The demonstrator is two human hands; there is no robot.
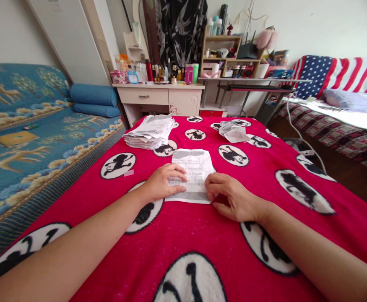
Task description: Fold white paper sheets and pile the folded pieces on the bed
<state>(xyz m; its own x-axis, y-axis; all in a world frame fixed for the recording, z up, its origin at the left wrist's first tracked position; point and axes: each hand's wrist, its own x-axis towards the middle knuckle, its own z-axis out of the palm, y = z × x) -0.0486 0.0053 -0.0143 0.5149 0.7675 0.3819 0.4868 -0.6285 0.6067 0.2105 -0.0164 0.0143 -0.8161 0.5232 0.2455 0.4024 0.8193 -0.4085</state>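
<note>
A creased sheet of printed paper (191, 167) with a grey band along its top and bottom lies on the red cloth in front of me. My left hand (166, 182) rests on its left side, thumb and fingers apart and lying on the print. At the right edge of the sheet my right hand (230, 197) has its fingers curled in and closed on the margin; the fingertips are partly hidden. Beyond the sheet to the left rises a stack of folded papers (152, 131). A smaller loose pile of papers (232, 131) sits farther back on the right.
The red cloth (196, 235) with white ovals covers the table. A small pale scrap (128, 173) lies left of the sheet. A blue patterned sofa (51, 138) flanks the left side. Behind stand a cabinet (158, 96) with bottles and a desk with shelves (222, 37).
</note>
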